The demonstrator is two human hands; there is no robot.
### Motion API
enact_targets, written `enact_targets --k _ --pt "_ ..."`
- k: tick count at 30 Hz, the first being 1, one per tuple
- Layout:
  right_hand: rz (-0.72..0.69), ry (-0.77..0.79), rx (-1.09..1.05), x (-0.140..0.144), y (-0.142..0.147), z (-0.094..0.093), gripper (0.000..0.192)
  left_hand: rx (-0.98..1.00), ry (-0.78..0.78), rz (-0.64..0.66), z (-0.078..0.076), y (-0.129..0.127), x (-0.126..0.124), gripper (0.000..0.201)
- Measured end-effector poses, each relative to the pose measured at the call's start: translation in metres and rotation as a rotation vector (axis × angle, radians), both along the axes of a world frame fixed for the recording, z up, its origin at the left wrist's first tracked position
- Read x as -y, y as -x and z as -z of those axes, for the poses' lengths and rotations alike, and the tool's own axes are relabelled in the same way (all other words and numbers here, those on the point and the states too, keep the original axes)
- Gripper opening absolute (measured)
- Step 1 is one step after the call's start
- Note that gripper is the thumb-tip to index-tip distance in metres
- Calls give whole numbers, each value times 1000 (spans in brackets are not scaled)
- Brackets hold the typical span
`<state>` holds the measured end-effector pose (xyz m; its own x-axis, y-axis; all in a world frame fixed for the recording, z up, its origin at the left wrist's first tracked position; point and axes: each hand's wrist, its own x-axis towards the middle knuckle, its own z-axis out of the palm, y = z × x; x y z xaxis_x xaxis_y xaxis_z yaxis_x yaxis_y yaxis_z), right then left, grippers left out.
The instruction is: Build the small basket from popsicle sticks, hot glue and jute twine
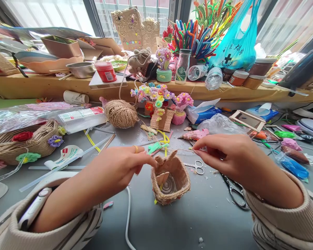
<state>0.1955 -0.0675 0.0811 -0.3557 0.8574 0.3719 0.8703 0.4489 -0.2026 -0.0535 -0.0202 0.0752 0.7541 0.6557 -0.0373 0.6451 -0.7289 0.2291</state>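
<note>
A small square basket (184,192) wrapped in twine stands on the grey table, with a twine bow (169,158) on its far rim. Flat wooden pieces (162,177) are inside it. My left hand (125,163) is at the basket's far left corner, its index fingertip on the bow and its other fingers curled; the thumb is mostly hidden. To the right, apart from the basket, my right hand (219,154) pinches a thin strand of twine (182,150) that runs left towards the bow. Small scissors (198,167) lie between the basket and my right hand.
A ball of twine (121,114), pipe-cleaner flowers (156,95) and a pink glue gun (194,134) lie beyond my hands. Black scissors (236,192) rest below my right wrist. A white cable (128,215) crosses the front. A flower-trimmed twine basket (41,144) stands left.
</note>
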Motion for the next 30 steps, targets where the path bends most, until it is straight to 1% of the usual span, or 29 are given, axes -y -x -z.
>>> enact_targets --k 2,4,6,7,12,15,17,20,25,27,30 --pt "40 -8 -4 -1 0 1 10 37 -22 -54 -3 7 -6 42" --pt "68 -11 -14 -1 -1 1 13 5 -37 -165 -1 10 -16 36" --pt "95 -9 -28 -2 -1 0 15 -75 -48 -287 5 10 -27 37" --pt "111 -4 -33 -3 -1 0 16 -99 -42 -311 10 8 -32 38" --pt "211 40 -32 -9 -5 1 16 -182 -27 -324 37 2 -51 36" --pt "271 50 -49 -16 -8 4 15 -218 -43 -321 46 2 -56 32" --pt "314 48 -52 -22 -11 6 15 -235 -57 -324 50 2 -57 28" --pt "383 59 27 -31 -19 14 17 -260 -66 -314 55 1 -56 25" --pt "492 77 152 -42 -44 37 24 -315 -68 -305 61 1 -54 28" --pt "491 108 209 -46 -51 45 25 -337 -62 -309 61 2 -55 28" --pt "424 158 300 -57 -51 50 22 -354 -51 -310 62 2 -57 29"
